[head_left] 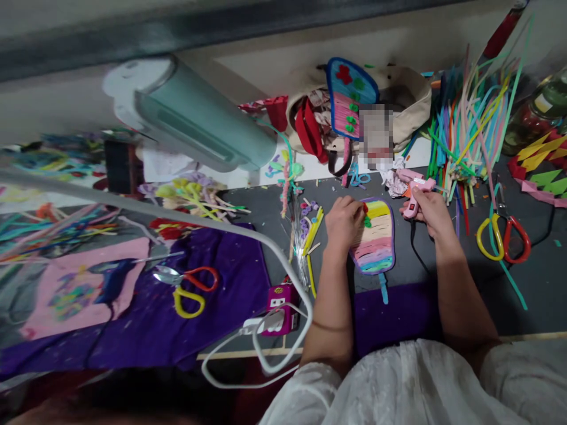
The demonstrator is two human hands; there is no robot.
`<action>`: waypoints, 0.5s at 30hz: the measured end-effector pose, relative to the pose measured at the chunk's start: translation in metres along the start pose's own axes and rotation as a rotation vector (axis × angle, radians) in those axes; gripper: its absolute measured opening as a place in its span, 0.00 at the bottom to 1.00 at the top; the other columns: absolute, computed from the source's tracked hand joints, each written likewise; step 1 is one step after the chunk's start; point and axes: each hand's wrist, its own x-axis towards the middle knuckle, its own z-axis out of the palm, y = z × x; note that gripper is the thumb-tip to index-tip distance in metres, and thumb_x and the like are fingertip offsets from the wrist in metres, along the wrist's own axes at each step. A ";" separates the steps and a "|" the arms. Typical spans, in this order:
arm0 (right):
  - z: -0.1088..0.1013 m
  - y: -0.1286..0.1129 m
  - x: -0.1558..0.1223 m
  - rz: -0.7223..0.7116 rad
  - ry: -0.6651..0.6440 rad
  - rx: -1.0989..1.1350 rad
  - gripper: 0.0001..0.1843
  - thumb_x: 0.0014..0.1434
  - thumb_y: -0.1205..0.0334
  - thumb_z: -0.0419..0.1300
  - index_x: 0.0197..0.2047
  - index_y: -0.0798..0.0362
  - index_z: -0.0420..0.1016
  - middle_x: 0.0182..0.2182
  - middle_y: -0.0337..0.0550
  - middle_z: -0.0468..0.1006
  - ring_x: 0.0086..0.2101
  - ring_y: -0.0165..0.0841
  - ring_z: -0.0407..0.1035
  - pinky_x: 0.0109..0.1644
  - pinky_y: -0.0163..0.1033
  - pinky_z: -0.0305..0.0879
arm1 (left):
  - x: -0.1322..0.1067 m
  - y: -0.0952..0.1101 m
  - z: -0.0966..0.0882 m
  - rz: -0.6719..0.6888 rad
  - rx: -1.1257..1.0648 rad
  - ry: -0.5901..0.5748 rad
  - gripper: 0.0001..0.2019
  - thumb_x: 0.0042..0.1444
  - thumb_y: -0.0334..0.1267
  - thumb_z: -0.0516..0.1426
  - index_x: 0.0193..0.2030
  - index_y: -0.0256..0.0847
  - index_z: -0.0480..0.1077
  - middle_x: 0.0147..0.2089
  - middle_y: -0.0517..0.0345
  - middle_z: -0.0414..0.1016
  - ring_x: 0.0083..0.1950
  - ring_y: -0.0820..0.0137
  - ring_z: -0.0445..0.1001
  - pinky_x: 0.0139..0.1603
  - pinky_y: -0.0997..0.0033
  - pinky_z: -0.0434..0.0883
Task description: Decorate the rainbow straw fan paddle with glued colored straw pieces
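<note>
The person is leaning over a dark mat (443, 271) that's honestly buried in craft stuff. Their right hand (429, 211) is gripping a little pink glue gun (414, 198), fingers closed round the handle, and its black cord (416, 248) is trailing down the mat beside the wrist. The left hand (343, 221) is resting on the upper left edge of a striped craft piece (376, 242). It's paddle-shaped with a purple rim and yellow, pink and green bands, and it's lying flat on the mat between the two forearms, with its blue stick pointing back at the person. The fingers are curling down right next to some small red and green bits (365, 216) stuck on it, but I can't tell if they're actually pinching anything. Off to the right, yellow and red scissors (502, 236) are lying near the gun hand, and a big pile of colourful strips (469, 130) is sitting behind them. A second paddle (349, 94) is poking out of a beige bag (410, 97) at the back. On the left, a purple cloth (221, 277) is holding another pair of scissors (190, 289), and a pink power strip (279, 304) is sitting at its edge with a white cable (266, 248) looping around.
</note>
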 end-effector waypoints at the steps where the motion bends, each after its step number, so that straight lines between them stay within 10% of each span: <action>1: -0.001 0.000 0.000 -0.001 0.000 -0.013 0.21 0.56 0.46 0.71 0.29 0.55 0.74 0.21 0.42 0.79 0.18 0.31 0.74 0.20 0.34 0.74 | 0.000 0.000 0.000 0.002 0.003 0.002 0.11 0.67 0.38 0.55 0.40 0.43 0.80 0.38 0.51 0.75 0.43 0.61 0.70 0.40 0.63 0.65; 15: -0.006 -0.010 -0.007 0.027 -0.025 -0.064 0.20 0.61 0.47 0.66 0.29 0.56 0.72 0.20 0.44 0.78 0.19 0.36 0.77 0.16 0.34 0.72 | 0.002 0.000 0.002 -0.009 0.006 -0.017 0.09 0.66 0.37 0.57 0.40 0.42 0.80 0.39 0.51 0.75 0.44 0.61 0.71 0.40 0.64 0.64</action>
